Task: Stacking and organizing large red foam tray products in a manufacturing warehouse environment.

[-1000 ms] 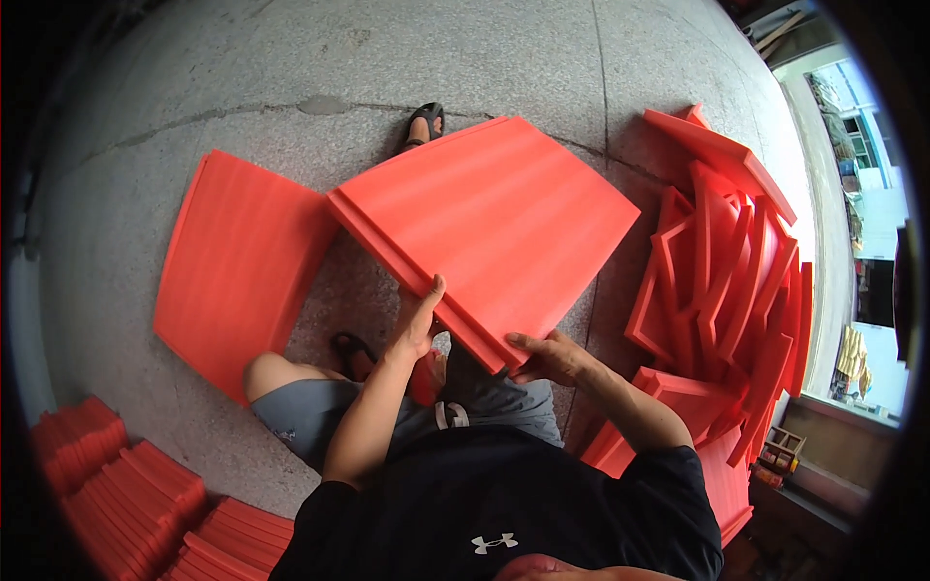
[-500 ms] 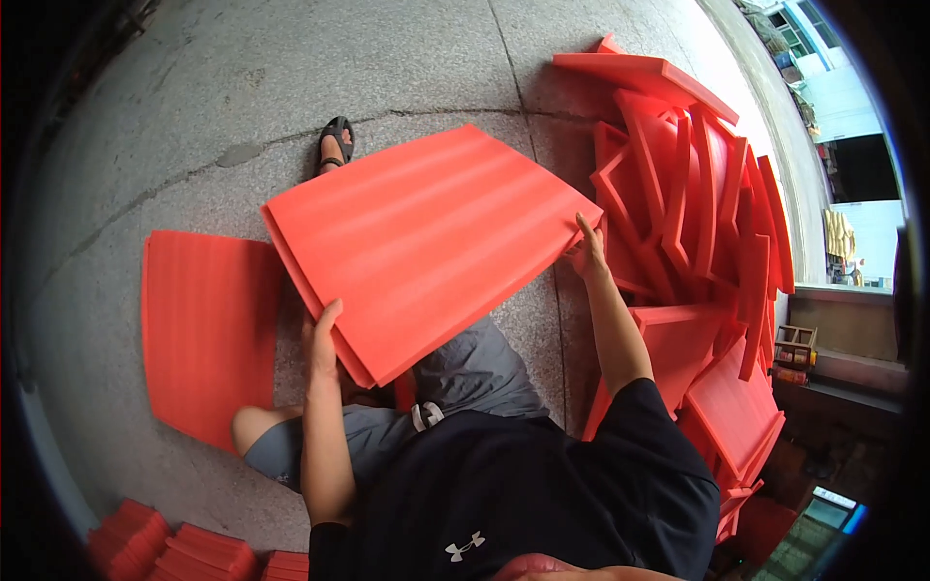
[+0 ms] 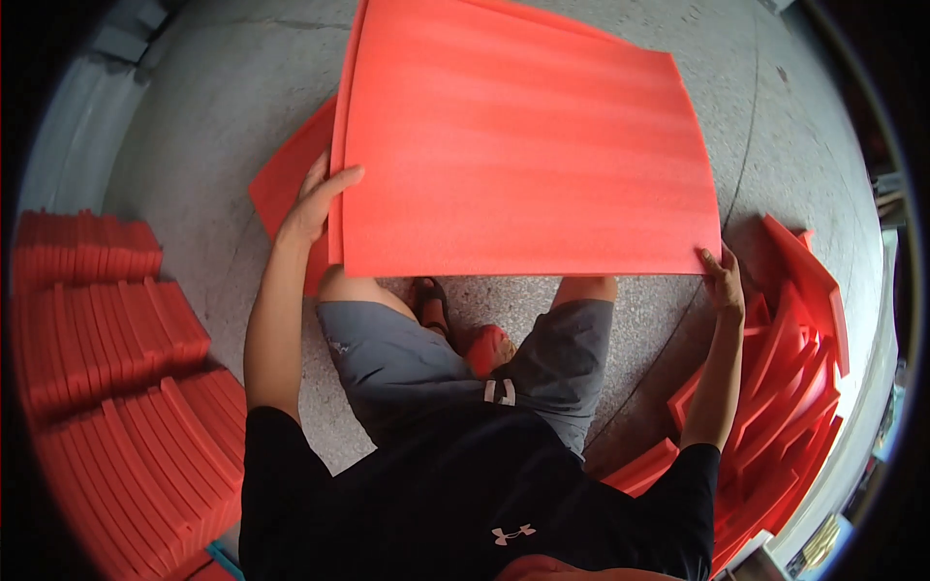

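Note:
Two or more red foam sheets [image 3: 523,145], laid one on another, are held up in front of me over my knees. My left hand [image 3: 315,201] grips their left edge, with the thumb on top and the fingers out of sight beneath. At the near right corner my right hand [image 3: 722,278] pinches the sheets, thumb on the upper face. Behind and below their left side, another red foam sheet [image 3: 291,174] lies lower down, partly covered by the held ones.
Neat rows of stacked red foam sheets [image 3: 145,465] stand on the left. A loose, jumbled heap of red foam sheets [image 3: 775,407] lies on the right. Concrete floor [image 3: 213,194] spreads around, and my sandalled foot [image 3: 431,300] shows between my knees.
My view has swung left, bringing the stacked rows into sight. Both hands keep hold of the foam sheets, which now appear farther up and more level, with their near edge facing me.

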Action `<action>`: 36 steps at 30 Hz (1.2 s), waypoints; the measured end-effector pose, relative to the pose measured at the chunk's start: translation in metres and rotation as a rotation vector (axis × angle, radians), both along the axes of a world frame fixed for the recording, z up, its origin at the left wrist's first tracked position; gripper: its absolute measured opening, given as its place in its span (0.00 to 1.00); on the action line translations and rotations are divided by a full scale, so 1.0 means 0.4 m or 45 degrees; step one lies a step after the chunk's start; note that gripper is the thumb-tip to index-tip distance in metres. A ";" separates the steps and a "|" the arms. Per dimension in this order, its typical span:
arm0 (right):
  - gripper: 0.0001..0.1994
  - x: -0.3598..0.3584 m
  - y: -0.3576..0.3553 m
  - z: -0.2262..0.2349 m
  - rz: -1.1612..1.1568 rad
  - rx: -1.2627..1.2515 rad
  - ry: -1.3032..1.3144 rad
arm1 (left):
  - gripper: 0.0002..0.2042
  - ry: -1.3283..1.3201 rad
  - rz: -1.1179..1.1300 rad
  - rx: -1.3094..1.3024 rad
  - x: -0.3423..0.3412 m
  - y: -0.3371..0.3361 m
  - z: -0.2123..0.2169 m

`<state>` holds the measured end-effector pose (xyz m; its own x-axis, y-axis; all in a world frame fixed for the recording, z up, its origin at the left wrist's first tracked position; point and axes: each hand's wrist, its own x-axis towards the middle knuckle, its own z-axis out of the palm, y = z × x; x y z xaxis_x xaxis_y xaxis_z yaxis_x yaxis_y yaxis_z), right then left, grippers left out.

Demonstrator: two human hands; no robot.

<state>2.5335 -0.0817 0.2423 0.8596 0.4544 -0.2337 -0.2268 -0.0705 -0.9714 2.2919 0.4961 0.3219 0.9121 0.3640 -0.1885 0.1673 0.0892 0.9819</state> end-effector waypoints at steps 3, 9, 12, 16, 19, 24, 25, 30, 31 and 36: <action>0.24 0.112 0.362 0.127 0.347 -0.138 -0.215 | 0.26 -0.017 0.249 0.171 -0.124 0.176 0.057; 0.26 0.160 0.929 0.095 0.679 0.004 -0.368 | 0.25 0.035 0.799 0.422 -0.424 0.362 -0.083; 0.28 0.129 1.073 0.014 0.768 -0.016 -0.359 | 0.26 0.086 0.933 0.476 -0.535 0.395 -0.274; 0.28 0.127 1.146 -0.185 0.839 0.195 -0.242 | 0.27 0.318 1.064 0.352 -0.591 0.419 -0.463; 0.33 0.122 1.185 -0.285 0.779 0.007 -0.160 | 0.28 0.331 1.022 0.228 -0.605 0.458 -0.548; 0.34 0.098 1.229 -0.359 0.847 -0.101 -0.143 | 0.30 0.441 0.975 0.243 -0.634 0.486 -0.667; 0.34 0.104 1.221 -0.382 0.840 -0.110 -0.130 | 0.30 0.452 0.977 0.232 -0.634 0.485 -0.678; 0.29 0.087 1.204 -0.438 0.826 -0.291 -0.383 | 0.31 0.521 0.917 0.245 -0.645 0.500 -0.705; 0.29 0.086 1.198 -0.437 0.803 -0.301 -0.383 | 0.31 0.483 0.888 0.240 -0.634 0.508 -0.711; 0.35 0.100 1.131 -0.470 0.613 -0.656 -0.672 | 0.37 0.466 0.876 0.100 -0.573 0.455 -0.705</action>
